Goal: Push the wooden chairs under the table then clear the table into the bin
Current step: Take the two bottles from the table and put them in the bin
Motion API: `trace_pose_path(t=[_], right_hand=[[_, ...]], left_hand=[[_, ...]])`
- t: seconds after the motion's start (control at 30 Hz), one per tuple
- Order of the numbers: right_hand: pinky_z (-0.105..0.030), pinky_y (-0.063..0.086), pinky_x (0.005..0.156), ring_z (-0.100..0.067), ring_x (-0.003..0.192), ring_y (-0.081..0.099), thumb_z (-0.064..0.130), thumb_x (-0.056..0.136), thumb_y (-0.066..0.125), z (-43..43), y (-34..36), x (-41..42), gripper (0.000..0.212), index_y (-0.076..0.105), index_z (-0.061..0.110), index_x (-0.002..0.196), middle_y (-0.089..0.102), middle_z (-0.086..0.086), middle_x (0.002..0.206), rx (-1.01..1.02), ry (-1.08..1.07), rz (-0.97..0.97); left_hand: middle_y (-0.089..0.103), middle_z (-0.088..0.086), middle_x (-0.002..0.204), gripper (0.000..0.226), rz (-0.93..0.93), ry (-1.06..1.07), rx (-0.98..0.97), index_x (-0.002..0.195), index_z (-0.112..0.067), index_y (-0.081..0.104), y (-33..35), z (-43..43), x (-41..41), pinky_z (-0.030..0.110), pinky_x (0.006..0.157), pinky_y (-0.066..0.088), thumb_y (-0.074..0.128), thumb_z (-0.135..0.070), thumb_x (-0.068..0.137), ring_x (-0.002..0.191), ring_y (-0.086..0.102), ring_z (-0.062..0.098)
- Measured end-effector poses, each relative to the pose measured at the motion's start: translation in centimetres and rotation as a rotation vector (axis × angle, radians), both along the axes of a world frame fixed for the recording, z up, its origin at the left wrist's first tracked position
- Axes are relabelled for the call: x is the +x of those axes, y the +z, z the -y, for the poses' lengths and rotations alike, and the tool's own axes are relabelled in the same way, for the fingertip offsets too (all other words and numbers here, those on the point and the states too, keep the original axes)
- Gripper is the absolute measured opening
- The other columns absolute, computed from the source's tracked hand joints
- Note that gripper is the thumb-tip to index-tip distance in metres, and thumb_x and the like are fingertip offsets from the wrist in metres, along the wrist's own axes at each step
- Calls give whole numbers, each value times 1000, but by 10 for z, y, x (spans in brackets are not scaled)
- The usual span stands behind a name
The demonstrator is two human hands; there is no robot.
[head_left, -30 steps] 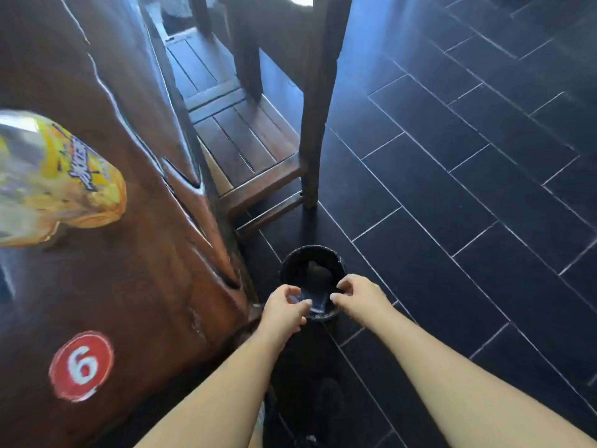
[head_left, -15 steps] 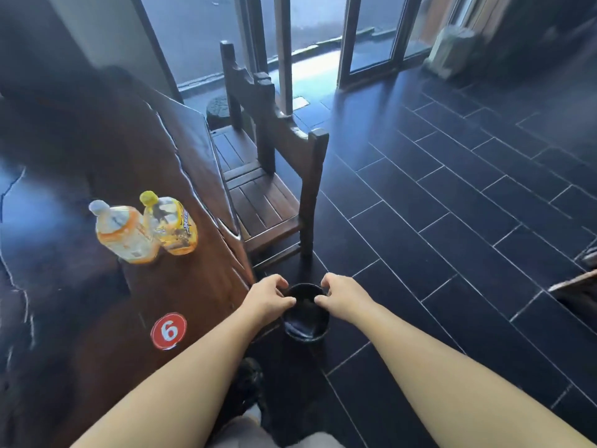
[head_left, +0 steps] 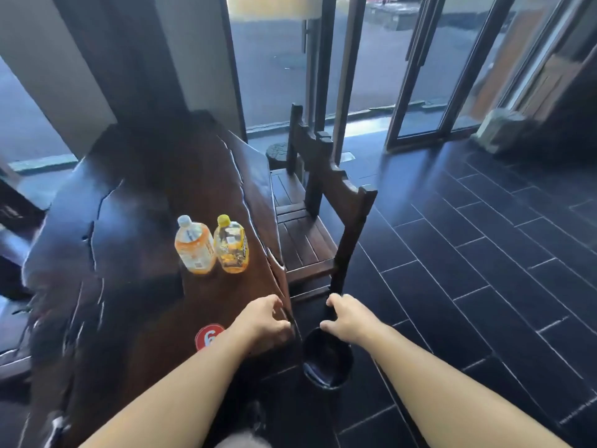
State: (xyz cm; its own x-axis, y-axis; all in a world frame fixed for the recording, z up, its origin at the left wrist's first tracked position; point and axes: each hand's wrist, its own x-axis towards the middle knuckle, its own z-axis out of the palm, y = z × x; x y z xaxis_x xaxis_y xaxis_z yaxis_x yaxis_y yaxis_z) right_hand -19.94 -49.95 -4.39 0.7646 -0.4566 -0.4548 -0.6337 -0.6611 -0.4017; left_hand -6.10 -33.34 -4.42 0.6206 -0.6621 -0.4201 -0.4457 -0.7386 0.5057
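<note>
Gripping the far rim of the small black bin (head_left: 326, 363) is the right hand (head_left: 347, 321), fingers curled over the edge, and the bin looks like it's just off the dark tiled floor (head_left: 468, 286), though that's hard to tell for sure. The left hand (head_left: 265, 321) sits right by the near corner of the counter (head_left: 135, 221), fingers loosely bent; whether it's actually touching the bin or the counter edge can't be made out.

Up on the counter, two bottles stand side by side, nearly touching: the white-capped bottle (head_left: 193, 247) with an orange label and the yellow-capped bottle (head_left: 232, 245) just right of it. A round red sticker (head_left: 208, 336) with a 6 peeks out by the left wrist.

One wooden chair (head_left: 310, 221) sits along the counter's right edge, seat partly tucked under it.
</note>
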Motion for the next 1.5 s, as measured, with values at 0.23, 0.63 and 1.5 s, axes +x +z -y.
trace_pose_path(t=[0.23, 0.63, 1.5], right_hand=[[-37, 47, 97, -25, 119, 55, 48, 87, 65, -24, 12, 88, 58, 48, 19, 134, 52, -6, 132, 22, 81, 47], [-31, 48, 96, -22, 113, 58, 41, 88, 68, -111, 9, 245, 57, 49, 15, 136, 57, -7, 129, 138, 153, 156], [-36, 45, 109, -14, 133, 43, 27, 86, 76, -152, -45, 388, 82, 27, 26, 152, 42, 4, 146, 232, -311, 408]], left_hand=[[60, 8, 129, 56, 20, 80, 3, 131, -14, 54, 7, -33, 71, 31, 99, 46, 72, -39, 84, 119, 57, 22], [57, 2, 132, 59, 35, 173, -76, 137, -18, 51, 3, -100, 203, 28, 100, 46, 72, -36, 85, 121, 56, 17], [48, -9, 146, 87, -421, 339, -357, 149, -34, 32, -93, -115, 341, 37, 101, 49, 80, -46, 77, 121, 55, 11]])
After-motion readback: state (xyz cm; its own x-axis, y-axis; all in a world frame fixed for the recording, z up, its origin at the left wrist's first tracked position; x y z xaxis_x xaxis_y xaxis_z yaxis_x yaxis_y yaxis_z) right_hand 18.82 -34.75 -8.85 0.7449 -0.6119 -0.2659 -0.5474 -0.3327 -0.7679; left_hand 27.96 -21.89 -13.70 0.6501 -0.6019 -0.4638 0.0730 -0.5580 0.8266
